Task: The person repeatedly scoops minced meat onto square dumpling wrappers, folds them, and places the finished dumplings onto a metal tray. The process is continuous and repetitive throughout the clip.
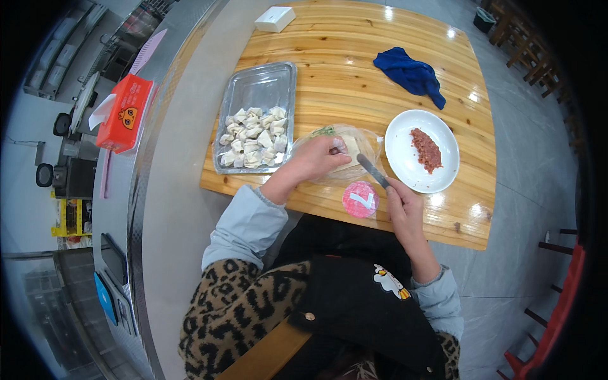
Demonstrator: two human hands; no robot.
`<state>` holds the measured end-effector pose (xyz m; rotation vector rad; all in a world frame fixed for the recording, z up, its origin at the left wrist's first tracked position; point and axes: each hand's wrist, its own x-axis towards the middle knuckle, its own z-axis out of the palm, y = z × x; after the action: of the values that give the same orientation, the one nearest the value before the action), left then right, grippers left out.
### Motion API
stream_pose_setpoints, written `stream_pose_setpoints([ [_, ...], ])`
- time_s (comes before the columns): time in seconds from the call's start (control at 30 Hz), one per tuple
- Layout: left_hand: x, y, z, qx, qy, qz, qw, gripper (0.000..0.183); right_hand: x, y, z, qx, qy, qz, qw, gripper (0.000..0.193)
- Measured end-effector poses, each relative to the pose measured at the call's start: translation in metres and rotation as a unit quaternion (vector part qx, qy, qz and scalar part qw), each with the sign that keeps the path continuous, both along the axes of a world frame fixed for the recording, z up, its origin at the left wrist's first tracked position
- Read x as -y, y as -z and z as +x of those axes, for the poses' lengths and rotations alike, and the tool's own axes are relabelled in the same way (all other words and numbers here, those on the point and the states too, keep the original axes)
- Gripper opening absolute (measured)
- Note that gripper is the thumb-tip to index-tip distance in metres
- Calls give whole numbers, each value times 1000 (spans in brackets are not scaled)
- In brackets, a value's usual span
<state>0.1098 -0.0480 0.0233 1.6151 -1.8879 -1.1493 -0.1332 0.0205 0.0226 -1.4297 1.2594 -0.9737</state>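
Note:
My right hand grips a flat metal knife, its rounded blade pointing up and left towards my other hand. Curled fingers close my left hand around a small pale wonton wrapper, partly hidden by them. Beneath and beside it, square wrappers lie on a crumpled clear plastic bag. To the left, folded wontons fill the near part of a clear plastic tray. A white plate on the right carries a mound of minced meat.
A round pink lid or disc lies near the front edge of the wooden table. Farther back are a blue cloth and a white box. A red tissue box stands on the metal counter at left. Red stool at lower right.

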Motion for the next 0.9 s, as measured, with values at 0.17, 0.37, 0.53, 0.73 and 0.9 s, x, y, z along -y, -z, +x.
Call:
stream_pose_setpoints([
  [0.17, -4, -3, 1, -14, 2, 0, 1000, 16, 9, 6, 8, -34, -30, 24, 999, 22],
  [0.37, -1, -31, 27, -221, -188, -62, 955, 20, 10, 7, 5, -56, -25, 19, 998, 21],
  [0.53, -3, -44, 54, -608, -240, 38, 755, 32, 11, 4, 3, -76, -58, 33, 995, 21],
  [0.73, -29, -20, 10, -788, -98, 96, 600, 43, -7, -3, -12, 4, -38, -50, 998, 22],
  [0.9, -57, -5, -61, -787, -101, 273, 545, 50, -4, -17, -78, -116, 57, -112, 985, 22],
])
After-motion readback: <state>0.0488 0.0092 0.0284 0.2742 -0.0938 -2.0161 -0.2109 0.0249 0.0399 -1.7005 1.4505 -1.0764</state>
